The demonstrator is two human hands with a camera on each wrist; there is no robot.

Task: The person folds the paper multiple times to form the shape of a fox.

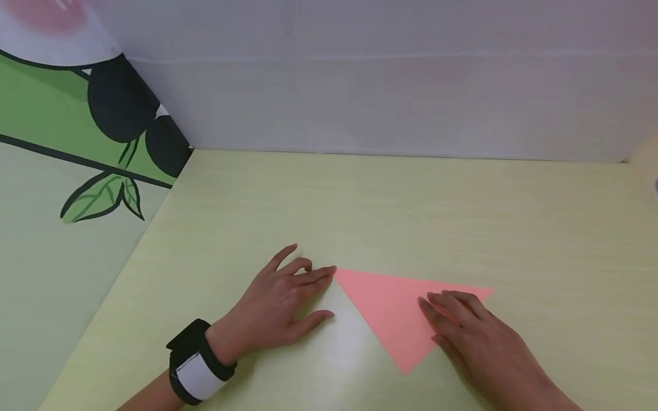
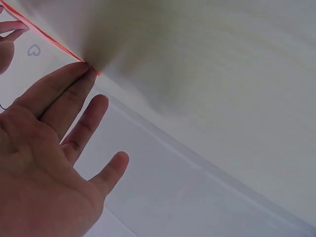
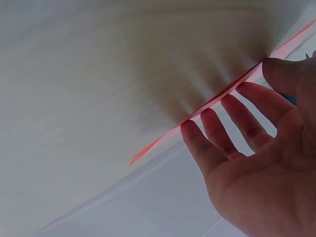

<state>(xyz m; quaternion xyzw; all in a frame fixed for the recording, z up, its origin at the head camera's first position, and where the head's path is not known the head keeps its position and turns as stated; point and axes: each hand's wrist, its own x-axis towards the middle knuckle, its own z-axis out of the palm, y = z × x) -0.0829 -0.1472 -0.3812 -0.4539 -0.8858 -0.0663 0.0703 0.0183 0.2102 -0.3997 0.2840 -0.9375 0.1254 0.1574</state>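
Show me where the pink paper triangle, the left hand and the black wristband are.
pink paper triangle [image 1: 390,311], head view, on the bare middle of the sheet.
left hand [image 1: 275,305], head view, on the back of the hand.
black wristband [image 1: 197,359], head view, on its white panel.

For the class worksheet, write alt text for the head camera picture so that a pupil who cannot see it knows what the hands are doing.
Two hands rest on a pale wooden table with a pink paper triangle: the left hand touches the triangle's left corner with its fingertips, and the right hand lies flat on its right part. A black and white wrist strap is on the left arm.
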